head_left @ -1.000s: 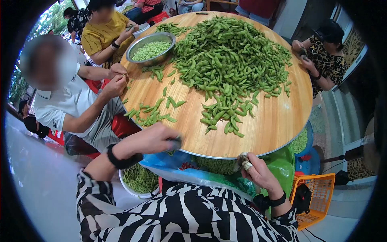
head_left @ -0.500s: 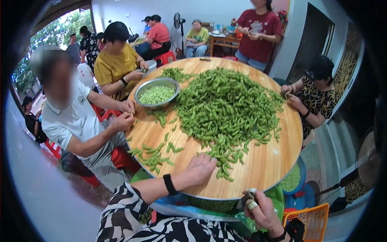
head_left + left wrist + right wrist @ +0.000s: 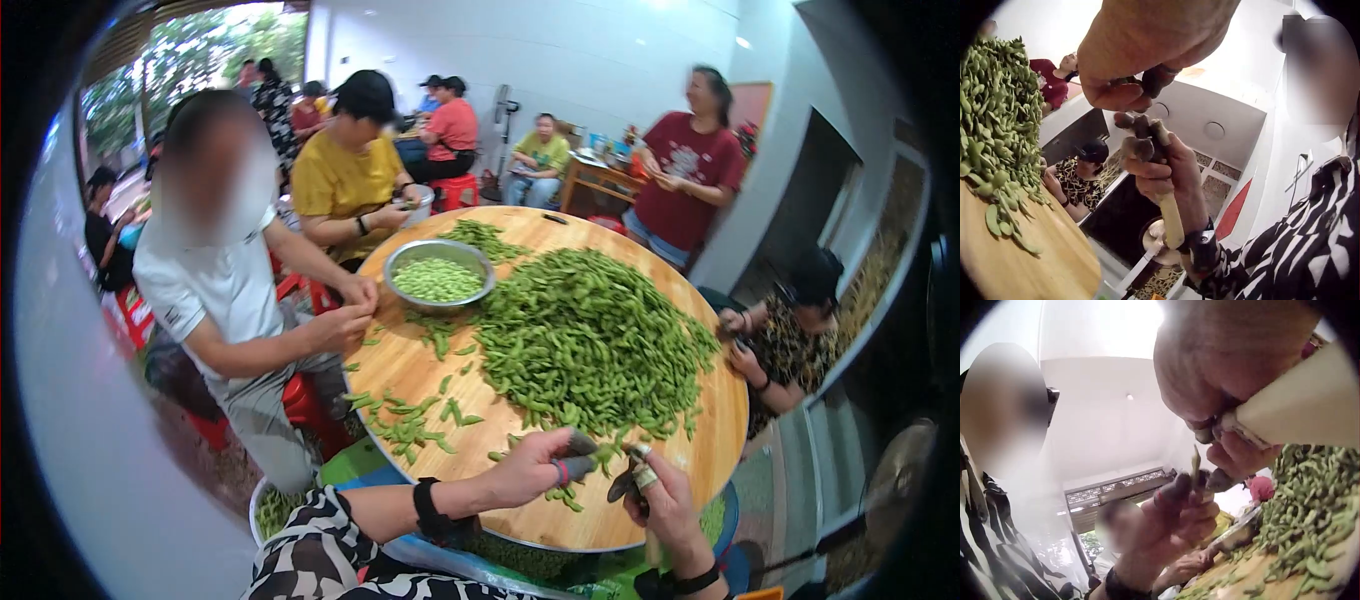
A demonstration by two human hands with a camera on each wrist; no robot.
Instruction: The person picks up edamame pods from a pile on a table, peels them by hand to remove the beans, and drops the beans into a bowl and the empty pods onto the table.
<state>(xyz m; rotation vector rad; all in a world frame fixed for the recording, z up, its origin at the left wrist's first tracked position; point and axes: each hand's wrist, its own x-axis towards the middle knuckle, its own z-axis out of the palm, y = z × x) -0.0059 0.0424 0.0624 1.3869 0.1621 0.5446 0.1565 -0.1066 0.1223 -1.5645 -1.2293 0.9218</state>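
Note:
My left hand (image 3: pixel 525 472) is over the table's near edge, its thumb and fingers pinching a green soybean pod (image 3: pixel 1195 461). Dark covers sit on its fingertips. Close on its right, my right hand (image 3: pixel 675 505) grips a tool with a pale, thick handle (image 3: pixel 1170 222); its working end is dark and partly hidden by the fingers. Pale wrapping shows on a right finger. The fingertips of both hands are close together in the left wrist view. Beyond them a large heap of green pods (image 3: pixel 600 340) covers much of the round wooden table (image 3: pixel 530 522).
A metal bowl (image 3: pixel 445 305) of shelled beans stands at the table's left, with loose pods (image 3: pixel 415 425) in front of it. Seated people work at the left and right sides. A person in a dark red shirt (image 3: pixel 690 150) stands behind. Bags and tubs sit below the near edge.
My left hand first reached forward to the pods at the heap's near edge, then came back right with a pod, beside the right hand. The head view has tilted up.

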